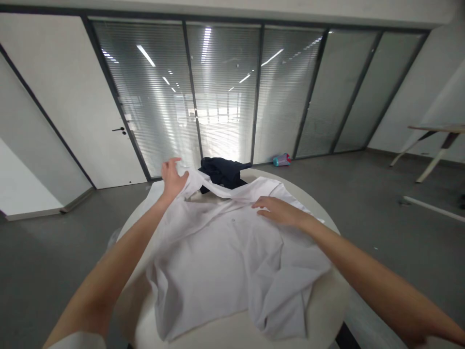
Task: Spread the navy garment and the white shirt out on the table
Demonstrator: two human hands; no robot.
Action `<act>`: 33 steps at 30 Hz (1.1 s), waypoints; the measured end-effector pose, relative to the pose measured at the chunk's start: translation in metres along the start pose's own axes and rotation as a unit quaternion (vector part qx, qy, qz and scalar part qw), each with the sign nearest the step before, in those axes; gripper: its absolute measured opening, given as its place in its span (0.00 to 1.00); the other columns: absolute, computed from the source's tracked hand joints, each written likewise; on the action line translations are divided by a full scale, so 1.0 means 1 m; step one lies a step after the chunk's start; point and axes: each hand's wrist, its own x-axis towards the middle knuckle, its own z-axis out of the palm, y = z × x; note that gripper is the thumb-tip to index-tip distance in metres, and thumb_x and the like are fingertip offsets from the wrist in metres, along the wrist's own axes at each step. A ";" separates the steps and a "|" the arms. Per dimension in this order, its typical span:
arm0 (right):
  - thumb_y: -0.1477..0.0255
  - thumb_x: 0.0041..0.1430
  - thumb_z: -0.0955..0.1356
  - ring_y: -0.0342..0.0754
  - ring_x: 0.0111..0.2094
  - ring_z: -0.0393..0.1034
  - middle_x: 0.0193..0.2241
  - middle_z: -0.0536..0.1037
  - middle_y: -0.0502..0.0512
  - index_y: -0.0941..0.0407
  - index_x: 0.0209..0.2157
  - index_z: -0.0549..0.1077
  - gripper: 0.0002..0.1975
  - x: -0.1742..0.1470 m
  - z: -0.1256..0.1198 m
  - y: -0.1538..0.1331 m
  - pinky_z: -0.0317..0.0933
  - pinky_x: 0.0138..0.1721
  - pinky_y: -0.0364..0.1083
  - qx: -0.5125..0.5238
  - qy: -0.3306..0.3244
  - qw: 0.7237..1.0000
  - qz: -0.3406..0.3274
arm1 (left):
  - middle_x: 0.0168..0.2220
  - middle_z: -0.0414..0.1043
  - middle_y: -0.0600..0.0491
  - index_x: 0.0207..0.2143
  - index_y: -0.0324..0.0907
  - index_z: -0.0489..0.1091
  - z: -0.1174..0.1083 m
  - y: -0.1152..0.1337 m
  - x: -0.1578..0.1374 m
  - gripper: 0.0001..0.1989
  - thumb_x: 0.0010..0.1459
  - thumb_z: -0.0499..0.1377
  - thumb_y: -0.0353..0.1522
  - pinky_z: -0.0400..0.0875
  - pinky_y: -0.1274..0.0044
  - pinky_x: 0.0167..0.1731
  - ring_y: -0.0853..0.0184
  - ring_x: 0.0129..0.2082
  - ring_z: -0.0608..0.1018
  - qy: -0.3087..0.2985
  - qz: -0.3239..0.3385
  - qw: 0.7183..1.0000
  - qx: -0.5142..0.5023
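A white button-up shirt (218, 257) lies spread and wrinkled over a round pale table (327, 305). Its neckline points away from me, and one small button shows near the upper middle. At the shirt's far left shoulder is my left hand (173, 182), thumb and fingers apart, with the fingers raised above the cloth. My right hand (278, 210) rests on the upper right of the shirt below the collar, its fingers stretched loosely over the fabric. Just beyond the neckline sits a crumpled dark garment (223, 170) on the table's far side.
A blue and red cylindrical package (282, 160) lies on the grey floor (363, 194) by the glass partition (225, 97). To the right stands another table (439, 129) with splayed legs. A white door (72, 97) with a black handle is at the left.
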 end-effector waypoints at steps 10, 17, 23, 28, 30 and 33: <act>0.79 0.65 0.61 0.55 0.45 0.72 0.40 0.79 0.63 0.59 0.36 0.75 0.11 0.026 0.029 0.030 0.60 0.44 0.47 -0.255 -0.041 0.966 -0.002 | 0.56 0.72 0.43 0.59 0.42 0.67 0.036 0.034 -0.089 0.30 0.57 0.63 0.44 0.70 0.72 0.46 0.58 0.48 0.78 -0.596 0.139 0.776 0.153; 0.67 0.70 0.56 0.53 0.32 0.74 0.32 0.78 0.55 0.54 0.46 0.65 0.11 0.006 -0.023 -0.005 0.62 0.34 0.47 -0.084 0.220 0.969 0.075 | 0.58 0.69 0.39 0.71 0.41 0.40 0.043 0.028 -0.107 0.57 0.50 0.64 0.54 0.65 0.66 0.51 0.46 0.55 0.73 -0.457 0.170 0.815 0.312; 0.63 0.67 0.60 0.53 0.31 0.73 0.34 0.76 0.56 0.52 0.44 0.64 0.09 -0.005 -0.074 -0.019 0.64 0.35 0.51 -0.064 0.493 0.868 -0.009 | 0.43 0.78 0.46 0.61 0.44 0.64 0.040 0.054 -0.114 0.31 0.59 0.58 0.49 0.69 0.69 0.41 0.49 0.44 0.79 -0.427 0.215 0.824 0.303; 0.62 0.68 0.59 0.54 0.36 0.72 0.36 0.76 0.58 0.50 0.41 0.66 0.09 -0.020 -0.118 -0.010 0.64 0.39 0.53 -0.168 0.540 0.824 -0.039 | 0.34 0.78 0.44 0.39 0.39 0.75 0.025 0.057 -0.112 0.24 0.66 0.49 0.48 0.70 0.69 0.35 0.52 0.35 0.80 -0.446 0.157 0.819 0.325; 0.61 0.68 0.59 0.54 0.36 0.72 0.36 0.74 0.57 0.49 0.42 0.67 0.09 -0.026 -0.139 -0.003 0.64 0.40 0.53 -0.160 0.570 0.805 -0.041 | 0.36 0.78 0.44 0.42 0.39 0.75 0.015 0.062 -0.107 0.26 0.65 0.49 0.51 0.72 0.68 0.37 0.52 0.37 0.80 -0.420 0.145 0.847 0.291; 0.58 0.71 0.54 0.56 0.41 0.71 0.38 0.70 0.57 0.45 0.48 0.65 0.14 -0.025 -0.158 -0.002 0.65 0.39 0.55 -0.080 0.615 0.781 -0.067 | 0.56 0.70 0.43 0.60 0.44 0.65 0.009 0.079 -0.103 0.30 0.62 0.56 0.51 0.68 0.63 0.52 0.50 0.54 0.74 -0.319 0.196 0.915 0.153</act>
